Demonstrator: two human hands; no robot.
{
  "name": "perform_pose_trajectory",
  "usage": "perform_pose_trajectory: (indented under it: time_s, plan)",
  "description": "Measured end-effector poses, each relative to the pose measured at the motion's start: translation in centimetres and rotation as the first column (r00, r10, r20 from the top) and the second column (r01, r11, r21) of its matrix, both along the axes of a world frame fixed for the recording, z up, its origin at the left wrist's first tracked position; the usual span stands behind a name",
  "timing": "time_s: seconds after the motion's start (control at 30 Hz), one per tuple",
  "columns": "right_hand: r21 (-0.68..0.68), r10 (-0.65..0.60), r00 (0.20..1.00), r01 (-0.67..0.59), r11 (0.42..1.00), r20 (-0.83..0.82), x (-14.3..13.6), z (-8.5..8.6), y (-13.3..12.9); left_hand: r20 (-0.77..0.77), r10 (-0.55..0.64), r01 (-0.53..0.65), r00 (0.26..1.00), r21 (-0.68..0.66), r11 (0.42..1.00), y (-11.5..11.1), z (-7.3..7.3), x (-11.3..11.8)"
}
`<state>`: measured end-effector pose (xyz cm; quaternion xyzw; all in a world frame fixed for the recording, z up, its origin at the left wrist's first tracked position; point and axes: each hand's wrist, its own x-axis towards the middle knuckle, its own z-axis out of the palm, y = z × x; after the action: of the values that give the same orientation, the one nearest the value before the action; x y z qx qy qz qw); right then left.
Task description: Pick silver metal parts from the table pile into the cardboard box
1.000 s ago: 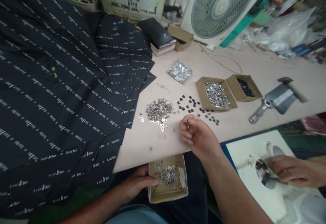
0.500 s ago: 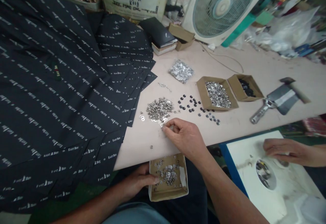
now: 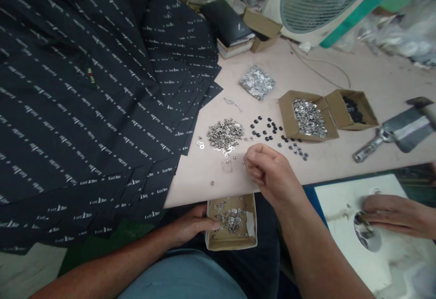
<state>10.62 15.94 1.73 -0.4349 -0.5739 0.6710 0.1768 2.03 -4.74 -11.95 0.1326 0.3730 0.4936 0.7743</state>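
Observation:
My left hand grips the left side of a small cardboard box at the table's front edge, its thumb over the rim. Small metal rings lie loose inside that box. Above the table, right of a pile of silver rings, is my right hand. Its fingers are curled and pinched together, with a tiny metal piece at the fingertips that I cannot make out clearly. Black round caps lie scattered behind it. A box of silver parts stands farther right.
Dark printed fabric covers the left side. A bag of metal parts, a box of black parts, a metal scraper and a fan stand farther back or right. Another person's hand is over a white surface at right.
My right hand has lifted off the near edge of the ring pile and moved right, its fingers more curled. The view has shifted. The other person's hand has moved over the round opening.

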Motion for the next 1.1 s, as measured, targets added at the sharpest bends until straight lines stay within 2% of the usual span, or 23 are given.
perform_pose_trajectory:
  time_s: [0.07,0.1,0.17,0.2,0.27,0.3,0.33,0.37,0.43,0.5,0.53,0.7,0.77,0.8,0.9,0.97,1.03,1.1]
  plan:
    - [-0.256,-0.084,0.98,0.036,0.966,-0.178,0.6,0.0,-0.5,-0.002,0.002,-0.002,1.0,0.001,1.0,0.1,0.1,0.0]
    - [-0.337,-0.114,0.968,0.032,0.941,-0.226,0.8,-0.1,-0.9,0.001,0.002,-0.002,1.0,0.003,1.0,0.1,0.2,0.0]
    - [-0.405,-0.128,0.96,0.017,0.914,-0.249,0.9,-0.2,-1.7,0.007,-0.002,0.002,1.0,0.007,1.0,0.2,0.3,0.1]
    - [-0.39,-0.107,0.967,0.009,0.921,-0.23,0.9,-0.2,-2.2,0.01,-0.008,0.007,1.0,0.01,1.0,0.2,0.3,0.1]
    - [-0.23,0.021,0.993,-0.047,0.972,-0.113,0.7,-0.2,-3.1,0.015,-0.013,0.013,1.0,0.029,1.0,0.2,0.3,0.2]
    - [-0.082,0.103,0.995,-0.103,0.991,-0.008,0.5,-0.2,-3.5,0.017,-0.014,0.014,1.0,0.043,0.999,0.2,0.3,0.2]
    - [0.091,0.17,0.978,-0.181,0.979,0.118,0.4,-0.3,-4.0,0.019,-0.012,0.011,1.0,0.057,0.998,0.2,0.4,0.2]
    - [0.253,0.213,0.946,-0.275,0.928,0.245,0.3,-0.3,-4.3,0.02,-0.007,0.006,1.0,0.069,0.998,0.2,0.3,0.2]
    - [0.47,0.235,0.873,-0.436,0.767,0.426,0.1,-0.6,-4.9,0.02,0.007,-0.009,1.0,0.087,0.996,0.1,0.3,0.3]
    - [0.554,0.24,0.835,-0.517,0.653,0.496,0.0,-1.0,-5.3,0.02,0.013,-0.015,1.0,0.098,0.995,0.1,0.3,0.3]
    - [0.568,0.244,0.826,-0.534,0.626,0.507,0.0,-1.3,-5.4,0.022,0.012,-0.014,1.0,0.102,0.995,0.1,0.2,0.3]
    - [0.593,0.249,0.828,-0.539,0.598,0.502,0.1,-1.7,-5.6,0.029,0.012,-0.015,1.0,0.109,0.994,0.1,0.3,0.3]
    - [0.576,0.25,0.83,-0.533,0.62,0.498,0.0,-1.4,-5.5,0.03,0.007,-0.01,1.0,0.114,0.993,0.2,0.3,0.3]
    - [0.55,0.249,0.838,-0.514,0.658,0.485,0.0,-1.1,-5.4,0.032,0.003,-0.007,0.999,0.113,0.994,0.2,0.3,0.3]
    - [0.366,0.241,0.892,-0.386,0.847,0.383,0.2,-0.3,-4.7,0.064,0.003,-0.009,0.998,0.103,0.995,0.2,0.4,0.3]
    - [0.214,0.223,0.929,-0.292,0.932,0.294,0.5,0.1,-4.1,0.082,0.003,-0.011,0.997,0.098,0.995,0.1,0.4,0.4]
    - [0.144,0.204,0.945,-0.246,0.958,0.257,0.9,0.3,-3.4,0.075,0.011,-0.017,0.997,0.091,0.996,0.0,0.3,0.4]
    - [0.188,0.204,0.929,-0.27,0.944,0.31,1.3,0.3,-2.9,0.057,0.015,-0.02,0.998,0.083,0.996,0.0,0.2,0.4]
